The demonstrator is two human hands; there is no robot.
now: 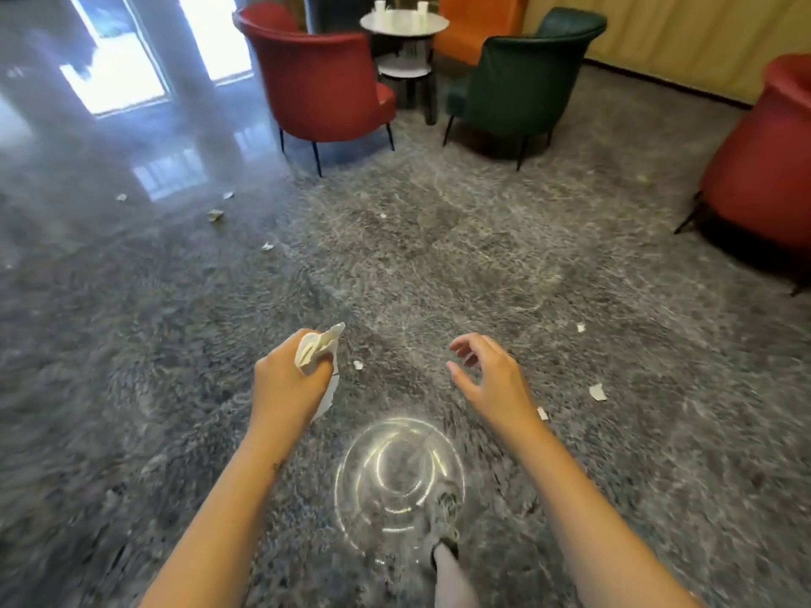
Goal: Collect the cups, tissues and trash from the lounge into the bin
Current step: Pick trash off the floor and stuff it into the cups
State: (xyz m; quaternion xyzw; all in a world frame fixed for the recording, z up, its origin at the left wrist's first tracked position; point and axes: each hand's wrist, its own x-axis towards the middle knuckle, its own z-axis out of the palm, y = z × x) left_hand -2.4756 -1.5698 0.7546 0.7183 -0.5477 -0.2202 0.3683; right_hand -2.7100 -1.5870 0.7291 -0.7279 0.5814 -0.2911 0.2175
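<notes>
My left hand (289,379) is closed around a crumpled white tissue (318,346), with more white paper hanging below the fist. My right hand (487,375) hovers open over the grey floor, fingers spread and holding nothing. Small white scraps lie on the floor near my hands: one (358,365) between them, others to the right (597,392) (542,413) (580,328). More scraps lie far left (215,215) (267,246) (121,197). White cups (379,5) (422,7) stand on a round white side table (404,23) at the back. No bin is in view.
Two red armchairs (320,81) (763,168), a green one (522,81) and an orange one (474,24) surround the table. A bright ring of reflected light (397,480) marks the glossy floor by my shoe (445,520). Glass doors stand at the back left.
</notes>
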